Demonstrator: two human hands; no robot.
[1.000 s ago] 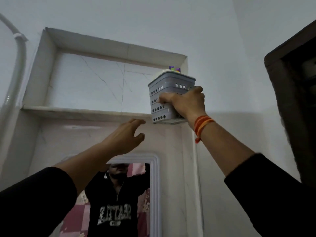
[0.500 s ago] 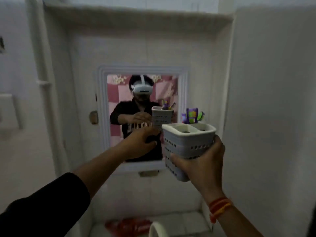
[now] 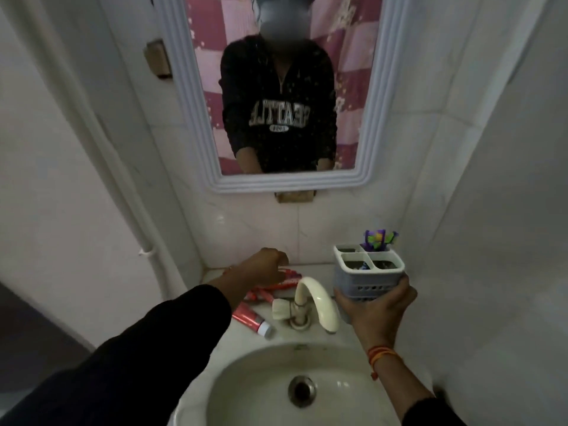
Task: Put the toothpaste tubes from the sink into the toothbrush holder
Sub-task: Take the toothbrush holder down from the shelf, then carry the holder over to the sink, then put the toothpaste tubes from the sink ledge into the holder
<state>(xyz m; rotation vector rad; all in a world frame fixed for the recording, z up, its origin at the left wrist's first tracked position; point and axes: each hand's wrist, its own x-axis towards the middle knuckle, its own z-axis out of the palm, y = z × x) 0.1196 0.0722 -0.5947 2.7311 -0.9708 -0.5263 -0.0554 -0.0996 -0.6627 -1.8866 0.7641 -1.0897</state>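
My right hand (image 3: pixel 376 305) grips a grey perforated toothbrush holder (image 3: pixel 367 273) with four compartments, held upright above the sink's right rear ledge. A purple and green brush head (image 3: pixel 378 239) sticks out of its back compartment. Several red toothpaste tubes lie on the ledge behind the tap: one (image 3: pixel 252 319) near the sink's left edge, others (image 3: pixel 285 279) further back. My left hand (image 3: pixel 264 267) reaches down onto the back tubes, fingers curled over them; whether it grips one is hidden.
A cream tap (image 3: pixel 313 299) with a white knob stands between my hands. The white sink (image 3: pixel 246 392) with its drain fills the foreground. A white-framed mirror (image 3: pixel 365 118) hangs on the tiled wall, and a pipe (image 3: pixel 123 192) runs down at left.
The view swung from the high shelf down to the sink. My right hand brought the holder down with it. My left hand left the holder and dropped onto the tubes.
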